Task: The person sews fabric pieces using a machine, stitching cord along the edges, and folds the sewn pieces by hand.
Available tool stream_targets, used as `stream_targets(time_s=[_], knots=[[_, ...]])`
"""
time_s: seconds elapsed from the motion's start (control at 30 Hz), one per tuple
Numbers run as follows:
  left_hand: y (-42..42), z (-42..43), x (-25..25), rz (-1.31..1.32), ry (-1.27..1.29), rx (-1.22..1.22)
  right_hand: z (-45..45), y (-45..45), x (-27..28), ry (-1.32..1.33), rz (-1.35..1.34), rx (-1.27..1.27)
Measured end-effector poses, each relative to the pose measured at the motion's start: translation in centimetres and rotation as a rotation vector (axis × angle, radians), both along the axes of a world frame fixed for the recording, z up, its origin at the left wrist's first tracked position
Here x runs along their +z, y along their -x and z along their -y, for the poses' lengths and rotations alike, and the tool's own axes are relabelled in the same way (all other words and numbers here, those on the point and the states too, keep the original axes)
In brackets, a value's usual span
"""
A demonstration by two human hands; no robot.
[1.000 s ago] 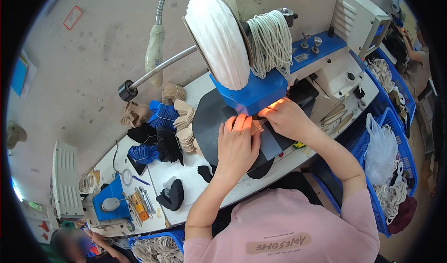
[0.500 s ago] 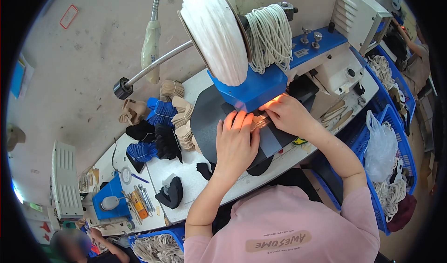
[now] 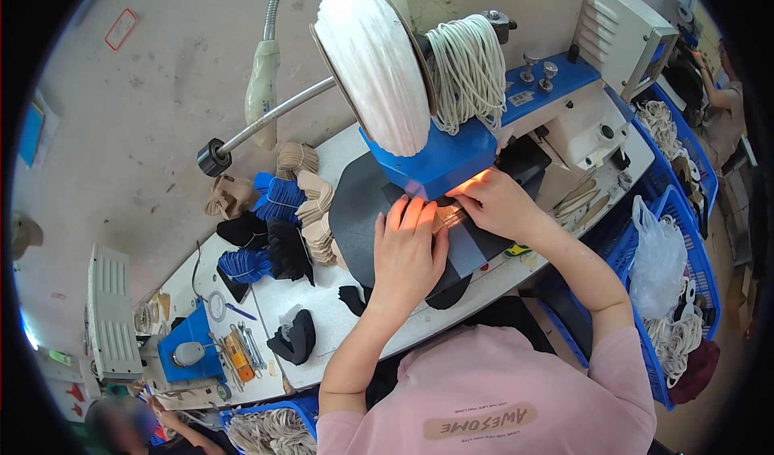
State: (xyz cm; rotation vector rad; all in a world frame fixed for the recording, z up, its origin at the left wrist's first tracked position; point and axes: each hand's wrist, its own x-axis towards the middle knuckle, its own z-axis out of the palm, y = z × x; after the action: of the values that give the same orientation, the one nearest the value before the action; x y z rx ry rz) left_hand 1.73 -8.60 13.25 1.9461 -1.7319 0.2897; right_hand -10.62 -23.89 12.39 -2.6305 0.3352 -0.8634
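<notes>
My left hand (image 3: 409, 249) lies with fingers stretched on the dark work plate (image 3: 355, 205), its fingertips under the front of a blue machine head (image 3: 435, 166). Just right of it, my right hand (image 3: 501, 205) is closed, thumb and fingers pinched close to the plate. Between the hands a small brownish piece (image 3: 453, 215) shows in the orange light; its kind is unclear. What the right fingertips hold is hidden. Above the hands sit a large white spool (image 3: 371, 68) and a hank of white cord (image 3: 468, 68) on the machine.
Left of the plate lie bundled blue pieces (image 3: 278, 197), beige pieces (image 3: 316, 197) and black pieces (image 3: 289, 245). Hand tools (image 3: 239, 354) lie farther left. Blue baskets (image 3: 709, 270) with white cord stand at right. Other people work at lower left and far right.
Both hands stay at the same place under the machine head, with only slight finger shifts. The whole view has moved a little.
</notes>
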Motion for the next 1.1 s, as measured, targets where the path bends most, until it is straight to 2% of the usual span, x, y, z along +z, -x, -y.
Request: stream_targets(time_s=[0.27, 0.37, 0.63, 1.1], knots=[[-0.1, 0.0, -0.3, -0.048, 0.053, -0.027, 0.1, 0.2, -0.4, -0.015, 0.063, 0.015], [-0.1, 0.0, -0.2, -0.005, 0.019, -0.029, 0.1, 0.3, -0.2, -0.162, 0.111, 0.031], [0.0, -0.1, -0.5, -0.015, 0.041, -0.010, 0.3, 0.3, 0.1, -0.244, 0.133, 0.034], [0.1, -0.2, -0.5, -0.015, 0.017, 0.013, -0.5, 0.8, 0.9, -0.188, 0.054, 0.084]])
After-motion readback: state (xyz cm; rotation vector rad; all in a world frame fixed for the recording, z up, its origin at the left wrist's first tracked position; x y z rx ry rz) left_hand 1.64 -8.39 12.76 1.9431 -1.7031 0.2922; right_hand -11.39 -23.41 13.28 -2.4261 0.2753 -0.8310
